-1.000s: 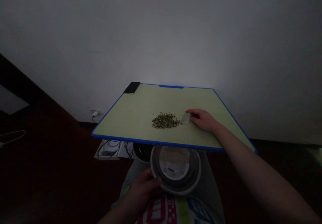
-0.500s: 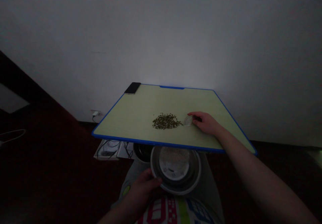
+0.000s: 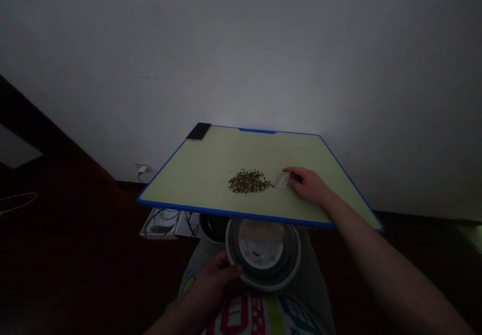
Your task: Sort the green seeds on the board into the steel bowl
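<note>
My right hand (image 3: 307, 184) is closed on a clear protractor (image 3: 282, 180), pinched at its right side over the table. The protractor's left edge is at the right end of a loose pile of small brown-green grains (image 3: 248, 181), spread flat on the pale tabletop. Below the table's near edge, my left hand (image 3: 218, 274) grips the left rim of a round metal bowl (image 3: 294, 269) on my lap. Pale fine grains (image 3: 261, 233) lie at the far side of the bowl's bottom.
The light table (image 3: 211, 159) has a blue edge and stands against a grey wall. A dark phone (image 3: 199, 131) rests at its far left corner. Beneath the near edge are a second dark bowl (image 3: 214, 227) and a white box (image 3: 160, 224) with cables.
The protractor has tilted slightly and shifted a little to the right with my right hand. My left hand, the bowl and the grain pile look the same.
</note>
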`<state>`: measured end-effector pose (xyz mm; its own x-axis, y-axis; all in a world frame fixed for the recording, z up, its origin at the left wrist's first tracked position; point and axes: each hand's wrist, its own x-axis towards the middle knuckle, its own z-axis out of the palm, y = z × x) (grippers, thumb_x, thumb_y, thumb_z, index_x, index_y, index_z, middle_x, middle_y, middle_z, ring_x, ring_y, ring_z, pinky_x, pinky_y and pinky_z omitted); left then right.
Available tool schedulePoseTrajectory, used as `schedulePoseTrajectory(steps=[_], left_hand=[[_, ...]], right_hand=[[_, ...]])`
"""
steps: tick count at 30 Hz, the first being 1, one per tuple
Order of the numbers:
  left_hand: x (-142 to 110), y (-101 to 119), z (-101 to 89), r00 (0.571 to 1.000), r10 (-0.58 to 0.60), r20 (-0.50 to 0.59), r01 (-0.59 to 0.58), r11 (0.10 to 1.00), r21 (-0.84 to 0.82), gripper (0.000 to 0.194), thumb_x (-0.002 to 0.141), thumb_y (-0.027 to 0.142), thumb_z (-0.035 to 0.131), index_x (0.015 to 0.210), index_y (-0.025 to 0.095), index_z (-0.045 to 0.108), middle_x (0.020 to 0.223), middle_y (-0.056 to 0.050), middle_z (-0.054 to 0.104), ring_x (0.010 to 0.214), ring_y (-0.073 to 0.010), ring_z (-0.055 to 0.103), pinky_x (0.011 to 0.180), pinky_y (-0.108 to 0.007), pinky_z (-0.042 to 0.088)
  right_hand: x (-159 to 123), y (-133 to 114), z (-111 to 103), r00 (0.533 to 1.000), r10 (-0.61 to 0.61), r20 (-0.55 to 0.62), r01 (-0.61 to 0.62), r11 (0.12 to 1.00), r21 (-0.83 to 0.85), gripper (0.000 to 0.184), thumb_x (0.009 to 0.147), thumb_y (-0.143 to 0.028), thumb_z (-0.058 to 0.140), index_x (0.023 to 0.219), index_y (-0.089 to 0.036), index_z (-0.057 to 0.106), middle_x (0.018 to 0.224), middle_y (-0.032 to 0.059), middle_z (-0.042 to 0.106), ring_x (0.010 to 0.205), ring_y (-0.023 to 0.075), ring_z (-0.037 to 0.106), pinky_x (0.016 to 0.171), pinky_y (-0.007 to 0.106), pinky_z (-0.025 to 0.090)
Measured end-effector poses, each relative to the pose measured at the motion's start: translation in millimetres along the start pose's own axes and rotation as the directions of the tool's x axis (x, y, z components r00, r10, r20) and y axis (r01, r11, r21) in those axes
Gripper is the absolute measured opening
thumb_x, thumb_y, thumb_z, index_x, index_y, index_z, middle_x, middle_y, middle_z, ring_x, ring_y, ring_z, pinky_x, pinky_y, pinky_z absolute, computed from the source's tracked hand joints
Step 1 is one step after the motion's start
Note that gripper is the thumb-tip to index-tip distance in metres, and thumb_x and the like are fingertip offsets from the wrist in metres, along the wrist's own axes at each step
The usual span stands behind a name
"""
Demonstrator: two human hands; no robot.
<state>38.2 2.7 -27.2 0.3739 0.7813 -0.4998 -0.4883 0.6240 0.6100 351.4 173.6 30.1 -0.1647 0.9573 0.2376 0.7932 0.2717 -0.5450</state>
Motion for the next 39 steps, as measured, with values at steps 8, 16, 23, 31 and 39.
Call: schedulePoseTrajectory(steps=[8,16,23,31,39], left_hand=[[0,1,0.4,1.000,-0.008,0.022,0.008,1.000,0.003,0.043,0.055,0.030,0.098,0.092,0.017,0.081,0.091,-0.011,0.085,0.094,-0.0339,0.079,0.094,-0.048,0.061],[2,-4,-5.8,1.000,-0.005,0.017,0.005,1.000,-0.009,0.039,0.059,0.026,0.096,0.093,0.016,0.080,0.090,-0.011,0.085,0.095,-0.0344,0.080,0.094,-0.047,0.060],[4,-3,-11.3,0.998,-0.026,0.065,0.026,1.000,0.004,0.038,0.063,0.025,0.095,0.097,0.017,0.080,0.095,-0.011,0.085,0.098,-0.0325,0.079,0.094,-0.045,0.061],[1,-2,-5.2,1.000,-0.012,0.010,0.012,1.000,-0.019,0.042,0.055,0.027,0.098,0.092,0.017,0.081,0.091,-0.010,0.085,0.088,-0.0299,0.080,0.089,-0.042,0.063],[-2,3,3.4,0.999,-0.013,-0.046,0.013,1.000,-0.017,0.044,0.047,0.029,0.101,0.085,0.017,0.082,0.084,-0.009,0.085,0.081,-0.0289,0.080,0.084,-0.041,0.064]], right_hand=[[0,-2,2,1.000,-0.012,-0.006,0.012,1.000,0.004,0.042,0.084,-0.017,0.057,0.121,-0.020,0.075,0.090,0.0069,0.075,0.075,0.0197,0.065,0.080,0.035,0.053],[0,-5,3,1.000,-0.018,0.025,0.019,0.999,-0.029,0.044,0.086,-0.016,0.055,0.126,-0.016,0.073,0.099,0.0106,0.076,0.083,0.0212,0.067,0.084,0.036,0.053],[-2,-8,2,0.998,-0.046,0.051,0.049,0.997,-0.062,0.044,0.088,-0.016,0.055,0.128,-0.016,0.072,0.108,0.0118,0.077,0.090,0.0218,0.069,0.086,0.034,0.053],[-4,-12,1,0.996,-0.041,0.079,0.050,0.993,-0.109,0.046,0.087,-0.015,0.054,0.130,-0.017,0.071,0.111,0.0118,0.077,0.093,0.0228,0.069,0.086,0.035,0.052],[-12,-10,-4,0.999,0.010,0.039,-0.006,0.993,-0.114,0.044,0.086,-0.015,0.056,0.126,-0.016,0.073,0.096,0.0091,0.077,0.077,0.0195,0.066,0.076,0.032,0.051]])
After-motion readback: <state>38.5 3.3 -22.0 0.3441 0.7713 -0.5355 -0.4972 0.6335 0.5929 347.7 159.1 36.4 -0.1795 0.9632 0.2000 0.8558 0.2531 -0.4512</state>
